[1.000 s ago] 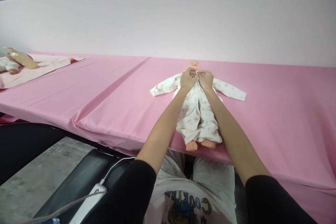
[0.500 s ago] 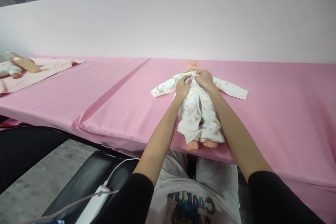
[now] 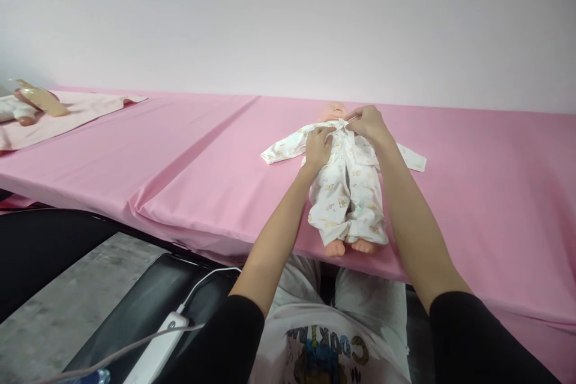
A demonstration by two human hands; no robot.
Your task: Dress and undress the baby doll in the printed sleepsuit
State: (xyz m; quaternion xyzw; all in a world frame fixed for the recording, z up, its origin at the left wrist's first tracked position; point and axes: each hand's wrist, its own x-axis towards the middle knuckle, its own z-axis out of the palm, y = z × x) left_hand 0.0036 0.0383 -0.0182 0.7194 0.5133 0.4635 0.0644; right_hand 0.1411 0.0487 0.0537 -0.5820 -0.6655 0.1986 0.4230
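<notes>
At nine o'clock on the long pink-covered table (image 3: 189, 156), a second doll (image 3: 20, 109) lies on a pale pink cloth (image 3: 81, 109), well apart from the work. Near the middle of the table, just past its near edge, a baby doll (image 3: 344, 183) lies on its back, head (image 3: 333, 111) toward twelve o'clock and bare feet (image 3: 348, 246) toward six. It wears a white one-piece sleepsuit (image 3: 330, 198) printed with small yellow and green figures; the front is parted down the middle, showing a dark gap at the belly, and the long sleeves lie flat, out toward nine and three o'clock. The person's left hand (image 3: 317, 147) rests on the chest at the suit's left front panel, fingers curled down onto the cloth; whether they pinch it cannot be told. The right hand (image 3: 369, 122), at the collar just below the doll's chin, pinches the suit's neckline edge between thumb and fingertips, lifting it slightly. Both forearms reach in from six o'clock, black sleeves pushed up. A white cable and charger (image 3: 157, 345) lie on a black seat (image 3: 148, 306) at seven o'clock.
</notes>
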